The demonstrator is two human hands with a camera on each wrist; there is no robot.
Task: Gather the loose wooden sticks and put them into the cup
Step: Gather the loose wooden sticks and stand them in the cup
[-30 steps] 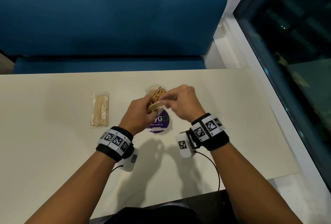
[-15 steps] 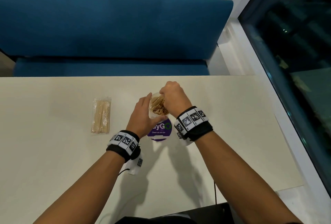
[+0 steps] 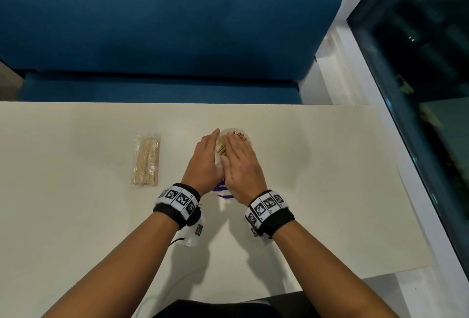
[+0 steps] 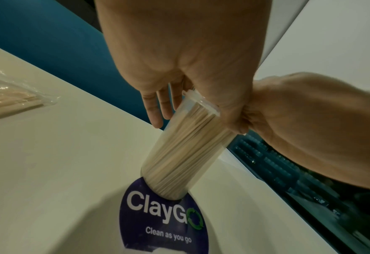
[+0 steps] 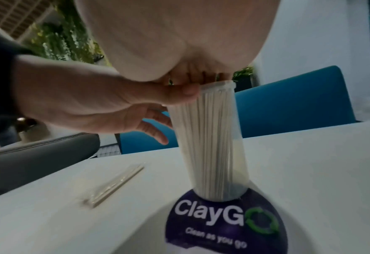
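A tall clear plastic cup [image 3: 234, 134] stands on the table, packed with upright wooden sticks [image 4: 179, 151]. My left hand [image 3: 205, 162] holds the cup's upper part on its left side. Its thumb [image 5: 179, 93] sits by the rim and its fingers [image 4: 158, 106] lie nearly straight along the far side. My right hand [image 3: 241, 165] lies flat, fingers straight, over the cup's mouth on the stick tops. In the right wrist view the cup [image 5: 214, 146] stands upright under that palm [image 5: 179, 34]. No loose sticks show on the table.
A clear packet of wooden sticks [image 3: 146, 160] lies on the table left of the cup. A round purple ClayGo sticker [image 5: 223, 220] is under the cup. A blue bench [image 3: 152, 38] runs behind the table, and a dark window [image 3: 418, 76] is on the right.
One second ago both hands held a bundle of sticks at the cup's mouth. The right hand pushed it in, then flattened over the top. The left hand stayed on the cup.
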